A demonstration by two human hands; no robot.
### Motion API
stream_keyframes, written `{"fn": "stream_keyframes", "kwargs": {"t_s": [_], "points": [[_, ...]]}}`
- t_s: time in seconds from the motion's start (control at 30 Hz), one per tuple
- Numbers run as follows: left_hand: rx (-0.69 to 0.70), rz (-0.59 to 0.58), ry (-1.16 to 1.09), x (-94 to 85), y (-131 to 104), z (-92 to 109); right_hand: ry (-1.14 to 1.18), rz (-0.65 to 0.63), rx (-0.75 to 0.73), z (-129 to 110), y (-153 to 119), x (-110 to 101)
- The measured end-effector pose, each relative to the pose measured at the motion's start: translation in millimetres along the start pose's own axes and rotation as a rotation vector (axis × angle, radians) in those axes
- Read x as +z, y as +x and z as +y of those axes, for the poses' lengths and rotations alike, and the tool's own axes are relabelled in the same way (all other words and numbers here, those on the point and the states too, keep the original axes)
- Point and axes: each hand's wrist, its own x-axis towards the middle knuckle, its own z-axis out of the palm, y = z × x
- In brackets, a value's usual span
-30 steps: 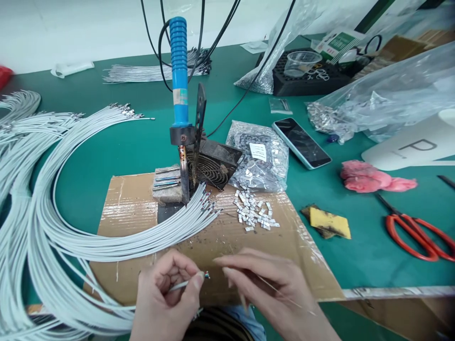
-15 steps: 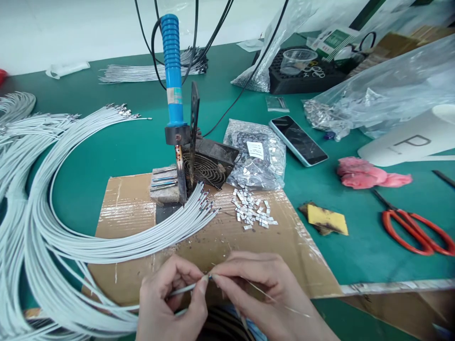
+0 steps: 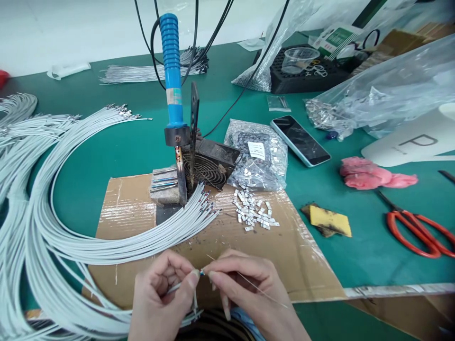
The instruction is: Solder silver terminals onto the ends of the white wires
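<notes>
Pinched between thumb and forefinger of my left hand [image 3: 163, 296] is the end of a white cable [image 3: 173, 288]. A small bluish tip of it shows just past the fingertips. My right hand [image 3: 250, 289] is closed, its thumb and forefinger meeting at that tip. A thin solder wire [image 3: 263, 292] runs through the right hand and sticks out on both sides. Ahead of the hands, a bundle of white cables [image 3: 142, 248] curves over the cardboard [image 3: 284, 255], its ends under an upright blue-handled soldering iron [image 3: 173, 76].
Small metal tabs [image 3: 251, 210] lie scattered beside a bag of parts [image 3: 261, 156]. A fan [image 3: 209, 166] stands behind the iron. To the right are a phone [image 3: 301, 141], a yellow sponge [image 3: 330, 220], pink cloth [image 3: 373, 174] and red-handled scissors [image 3: 415, 232].
Both hands have shifted slightly left and up together with the cable end. The solder wire has moved left with my right hand. Cable ends now show below my left hand.
</notes>
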Motion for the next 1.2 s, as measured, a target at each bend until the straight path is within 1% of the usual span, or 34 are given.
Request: {"fn": "stream_keyframes", "kwargs": {"t_s": [0.13, 0.2, 0.27, 0.33, 0.47, 0.63, 0.73, 0.8, 0.9, 1.07, 1.13, 1.2], "points": [[0.001, 0.002, -0.003, 0.1, -0.1, -0.2, -0.014, 0.002, -0.029, -0.4, -0.8, 0.0], [0.001, 0.003, -0.014, 0.4, 0.0, -0.4, -0.071, 0.021, -0.088, -0.4, -0.3, -2.3], [0.001, 0.018, -0.035, 0.9, 0.1, -0.5, -0.154, 0.011, -0.167, 0.2, 0.4, -5.2], [0.009, 0.033, -0.053, 1.4, 0.1, -0.3, -0.191, 0.013, -0.205, 1.5, 0.6, -7.1], [0.011, 0.045, -0.059, 2.4, -0.3, 0.2, -0.17, 0.062, -0.15, 4.9, -1.2, -4.3], [0.017, 0.045, -0.034, 2.2, -1.1, 0.0, -0.116, 0.03, -0.116, 6.5, -2.6, 1.7], [0.017, 0.037, -0.033, 1.9, -1.6, 0.0, -0.098, 0.015, -0.116, 7.7, -2.5, -0.6], [0.01, 0.034, -0.03, 1.9, -1.8, 0.2, -0.12, -0.028, -0.133, 8.9, -2.6, -3.6], [0.006, 0.039, -0.025, 2.0, -1.4, 0.3, -0.184, -0.054, -0.218, 9.9, -3.0, -7.4], [0.0, 0.023, -0.034, 1.8, 0.0, 0.5, -0.453, -0.048, -0.496, 5.1, -4.9, -10.2], [-0.008, 0.016, -0.033, 1.7, 0.5, 0.6, -0.515, -0.035, -0.554, 3.2, -5.4, -11.3], [-0.013, 0.019, -0.035, 1.8, 0.8, 0.7, -0.528, -0.019, -0.561, 3.1, -5.0, -12.5]]}}
